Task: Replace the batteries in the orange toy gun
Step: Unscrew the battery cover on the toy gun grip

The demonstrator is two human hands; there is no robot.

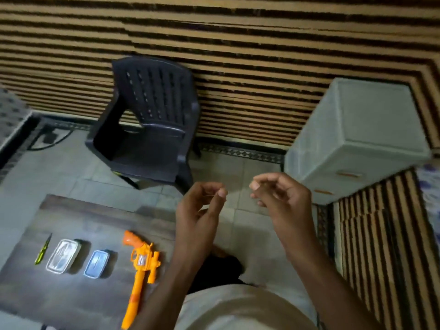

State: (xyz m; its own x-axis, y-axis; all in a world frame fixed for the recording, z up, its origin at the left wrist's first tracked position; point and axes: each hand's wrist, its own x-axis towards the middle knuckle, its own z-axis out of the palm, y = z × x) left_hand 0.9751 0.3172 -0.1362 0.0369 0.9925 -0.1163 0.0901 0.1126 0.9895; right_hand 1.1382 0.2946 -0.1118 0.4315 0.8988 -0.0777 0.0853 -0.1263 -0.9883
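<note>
The orange toy gun [141, 267] lies on the dark wooden table [71, 298], grip toward the far side and barrel pointing back at me. Both hands are raised above the floor, to the right of the table and well clear of the gun. On my left hand [202, 210] the thumb is pinched against curled fingers, and I see nothing between them. My right hand [278, 198] is loosely curled with its fingers apart, and it holds nothing that I can see. No batteries are in sight.
Left of the gun on the table stand a small blue-lidded box [96, 263], a clear-lidded box [63, 256] and a thin green tool [42, 249]. A dark plastic chair [150, 120] stands beyond the table. A white drawer unit [357, 144] is at the right.
</note>
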